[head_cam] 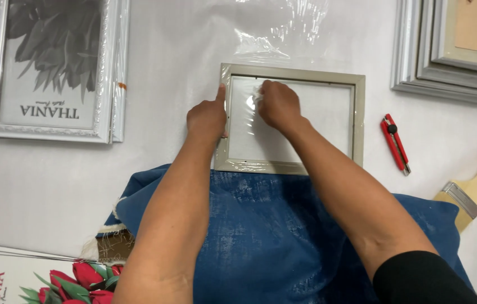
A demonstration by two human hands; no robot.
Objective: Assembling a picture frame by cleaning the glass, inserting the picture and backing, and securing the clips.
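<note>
A beige picture frame (356,121) lies flat on the white table, covered in clear plastic film. My left hand (207,117) rests on its left edge, index finger pointing up along the rail. My right hand (278,104) is inside the frame near its upper left corner, fingers pinched on a crumpled bit of the clear plastic film (258,95). Both forearms reach over a blue cloth (266,236) that lies under the frame's near edge.
A silver-framed leaf print (52,67) lies at the upper left, stacked grey frames (446,62) at the upper right. A red utility knife (396,143) and a paintbrush (469,191) sit to the right. Tulip prints (30,278) are at the lower left. Loose clear plastic (283,28) lies beyond the frame.
</note>
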